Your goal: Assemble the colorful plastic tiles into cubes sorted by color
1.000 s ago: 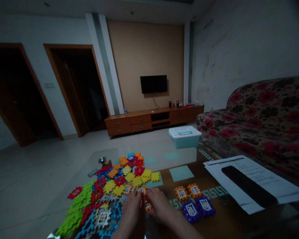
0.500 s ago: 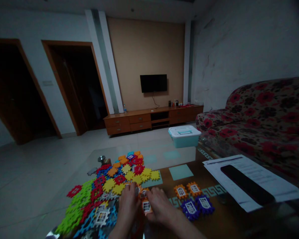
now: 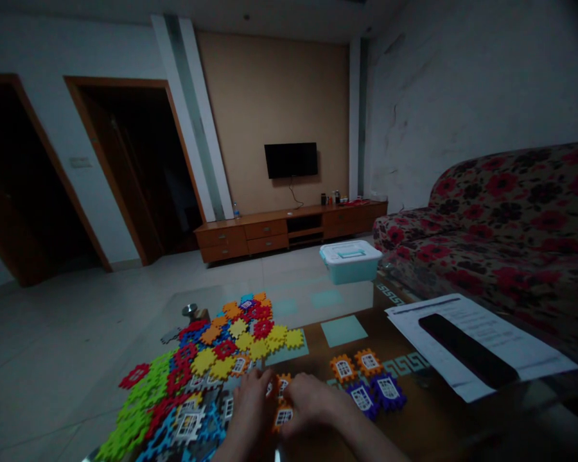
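Now the two orange toothed plastic tiles with white window grids (image 3: 284, 418) lie between the hands on the brown glass surface (image 3: 417, 427), slightly nearer the person than half a second ago, seemingly handled together. Their grids face up; each is roughly square, without a clear long axis, though the pair lines up near to far. The right hand (image 3: 314, 399) brackets them with thumb and bent fingers; the left hand (image 3: 251, 399) curls beside them. Whether either grip pinches cannot be told. Beyond sits the pale turquoise lidded plastic box (image 3: 351, 274), apart.
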A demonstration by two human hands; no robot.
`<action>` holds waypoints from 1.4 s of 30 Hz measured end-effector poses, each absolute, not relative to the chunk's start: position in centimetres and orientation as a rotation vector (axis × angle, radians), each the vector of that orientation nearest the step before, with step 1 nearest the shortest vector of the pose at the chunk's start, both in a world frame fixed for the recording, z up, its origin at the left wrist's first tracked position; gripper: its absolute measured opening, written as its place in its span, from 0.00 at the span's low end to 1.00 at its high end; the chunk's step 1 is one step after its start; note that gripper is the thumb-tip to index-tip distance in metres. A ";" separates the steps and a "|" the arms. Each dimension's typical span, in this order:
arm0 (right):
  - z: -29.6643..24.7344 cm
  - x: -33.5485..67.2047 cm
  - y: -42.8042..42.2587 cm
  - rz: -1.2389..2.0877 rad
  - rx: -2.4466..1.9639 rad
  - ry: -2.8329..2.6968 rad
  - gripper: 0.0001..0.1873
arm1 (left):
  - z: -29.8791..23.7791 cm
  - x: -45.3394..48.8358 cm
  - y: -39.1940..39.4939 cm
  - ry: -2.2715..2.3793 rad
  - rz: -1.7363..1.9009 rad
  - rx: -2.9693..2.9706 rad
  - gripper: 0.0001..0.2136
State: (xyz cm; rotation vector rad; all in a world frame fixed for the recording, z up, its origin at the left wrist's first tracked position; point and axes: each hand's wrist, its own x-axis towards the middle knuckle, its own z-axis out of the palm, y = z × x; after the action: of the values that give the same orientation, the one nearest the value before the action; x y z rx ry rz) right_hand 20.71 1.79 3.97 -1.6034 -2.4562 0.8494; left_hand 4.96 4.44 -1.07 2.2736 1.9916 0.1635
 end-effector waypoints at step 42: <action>-0.5 41.8 2.3 0.502 -1.596 -2.086 0.26 | 0.7 19.0 5.1 1.360 0.185 2.323 0.32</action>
State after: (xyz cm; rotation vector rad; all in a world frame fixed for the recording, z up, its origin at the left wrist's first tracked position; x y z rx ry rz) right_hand 41.84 2.27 -0.49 -1.5959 -2.0857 0.5015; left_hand 19.00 5.09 0.73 2.3230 1.3602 0.1854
